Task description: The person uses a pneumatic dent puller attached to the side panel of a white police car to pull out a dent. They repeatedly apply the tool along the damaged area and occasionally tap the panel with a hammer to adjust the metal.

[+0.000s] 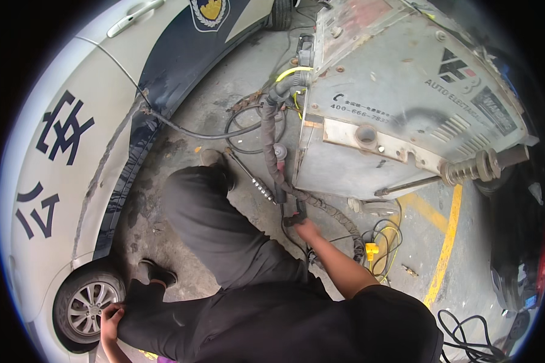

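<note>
My right hand point(303, 227) is closed on a black tool point(293, 219) low beside the grey wheeled machine point(345, 169); its exact shape is unclear. A wrapped hose point(269, 133) runs just above that hand, and a steel rod tool point(251, 175) lies on the concrete to its left. My left hand point(112, 317) has its fingers curled against my dark-trousered knee point(133, 320), near a car wheel point(88, 308); anything inside it is hidden. The white and navy car door point(97, 157) has a long creased, scraped band, with a cable point(181, 127) reaching it.
Coiled black hoses point(236, 121) and loose cables point(466, 339) lie on the concrete floor point(212, 91), along with a yellow connector point(372, 249). A dark vehicle point(508, 242) stands at the right beyond painted yellow lines point(442, 254). The machine fills the upper right.
</note>
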{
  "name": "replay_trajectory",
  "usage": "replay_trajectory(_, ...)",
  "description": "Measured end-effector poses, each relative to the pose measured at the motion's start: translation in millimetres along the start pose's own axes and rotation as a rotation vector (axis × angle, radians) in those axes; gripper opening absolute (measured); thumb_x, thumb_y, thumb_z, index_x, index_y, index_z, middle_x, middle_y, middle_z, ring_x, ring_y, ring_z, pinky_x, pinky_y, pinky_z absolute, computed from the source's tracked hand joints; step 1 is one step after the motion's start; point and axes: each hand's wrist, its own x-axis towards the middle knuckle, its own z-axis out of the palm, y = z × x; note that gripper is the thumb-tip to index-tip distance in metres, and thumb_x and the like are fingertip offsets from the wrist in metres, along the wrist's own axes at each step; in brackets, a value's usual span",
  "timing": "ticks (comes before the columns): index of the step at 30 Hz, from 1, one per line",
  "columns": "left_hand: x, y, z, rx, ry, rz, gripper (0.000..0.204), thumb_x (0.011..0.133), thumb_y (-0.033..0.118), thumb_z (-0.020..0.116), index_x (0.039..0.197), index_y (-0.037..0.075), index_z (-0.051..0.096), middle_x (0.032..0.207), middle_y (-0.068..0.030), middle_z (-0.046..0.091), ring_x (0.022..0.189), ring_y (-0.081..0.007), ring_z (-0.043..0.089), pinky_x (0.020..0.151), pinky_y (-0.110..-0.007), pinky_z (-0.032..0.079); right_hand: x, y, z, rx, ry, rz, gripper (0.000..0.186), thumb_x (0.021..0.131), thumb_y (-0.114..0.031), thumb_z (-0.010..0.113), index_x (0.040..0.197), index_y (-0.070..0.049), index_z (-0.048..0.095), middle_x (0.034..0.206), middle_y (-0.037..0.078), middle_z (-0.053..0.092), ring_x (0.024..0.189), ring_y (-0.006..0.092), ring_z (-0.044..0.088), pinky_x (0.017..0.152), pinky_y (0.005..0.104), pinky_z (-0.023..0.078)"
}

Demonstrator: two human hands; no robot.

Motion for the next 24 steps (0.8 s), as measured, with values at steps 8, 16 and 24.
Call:
replay_trajectory(8, 10, 12, 6, 0.148, 0.093, -0.119, 0.015, 0.087, 0.004, 0.076, 0.101, 0.0, 0.075, 0.116, -0.0106, 0.075, 0.11, -0.0188, 0.067, 0.104, -0.032, 0.047, 34, -17, 27, -0.141, 0.128, -0.033, 0.061, 0.084, -0.037, 0.076, 0.137, -0.013, 0.058, 0.144, 0.014, 0.055, 0.138, 0.0365, 0.053, 0.114, 0.0543, 0.045)
replay_trajectory(16, 45, 58, 30, 0.652, 0.187, -0.267, 0.023, 0.085, 0.016, 0.083, 0.103, 0.001, 0.079, 0.096, -0.0116, 0.078, 0.087, -0.0153, 0.072, 0.084, -0.034, 0.056, 114, -12, 73, -0.074, 0.067, 0.824, 0.103, 0.08, -0.043, 0.083, 0.158, -0.005, 0.028, 0.144, 0.021, 0.054, 0.137, 0.0274, 0.054, 0.111, 0.0487, 0.048)
replay_trajectory(24, 147, 142, 120, 0.199, -0.094, -0.005, 0.012, 0.105, 0.011, 0.067, 0.107, -0.001, 0.069, 0.099, -0.0046, 0.074, 0.095, -0.0132, 0.07, 0.085, -0.028, 0.054, 81, 77, 51, 0.258, -0.739, 0.304, 0.021, 0.08, -0.026, 0.085, 0.092, -0.011, 0.075, 0.095, 0.005, 0.07, 0.096, 0.0223, 0.066, 0.09, 0.0396, 0.05)
